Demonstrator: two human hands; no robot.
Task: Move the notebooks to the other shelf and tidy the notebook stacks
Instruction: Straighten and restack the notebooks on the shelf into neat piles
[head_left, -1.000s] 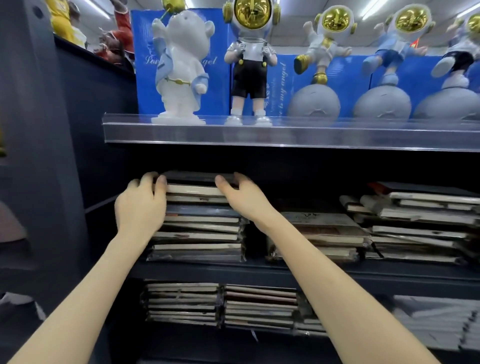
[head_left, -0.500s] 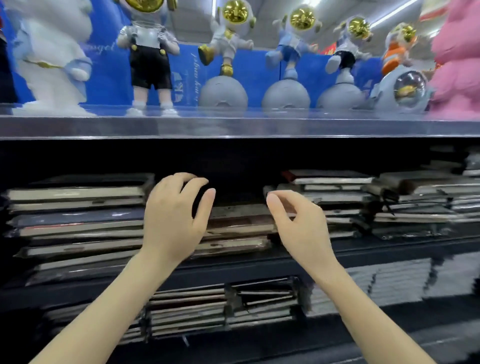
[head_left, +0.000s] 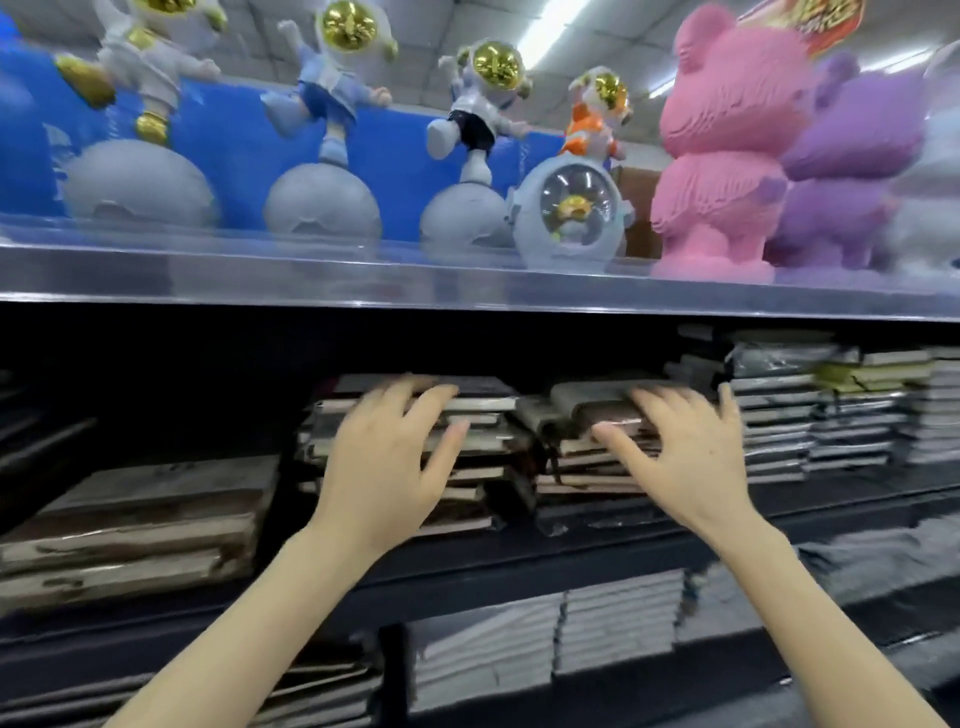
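Observation:
Stacks of notebooks lie flat on the dark middle shelf (head_left: 519, 564). My left hand (head_left: 387, 462), fingers spread, is in front of one uneven notebook stack (head_left: 480, 415). My right hand (head_left: 685, 457), fingers also spread, reaches over the neighbouring leaning stack (head_left: 576, 415). Both hands are blurred by motion; I cannot tell whether they touch the stacks. Neither hand holds anything. A lower brown stack (head_left: 145, 519) lies at the left. Taller grey stacks (head_left: 810, 415) stand at the right.
A clear-fronted upper shelf (head_left: 467, 291) carries astronaut figurines (head_left: 332, 135), a pink bear (head_left: 727, 140) and a purple one (head_left: 852, 166). The shelf below holds white notebook stacks (head_left: 550, 639). Headroom above the middle stacks is dark and low.
The view has swung right along the shelf. Both hands left the far-left stack and moved right, now spread in front of two stacks further along.

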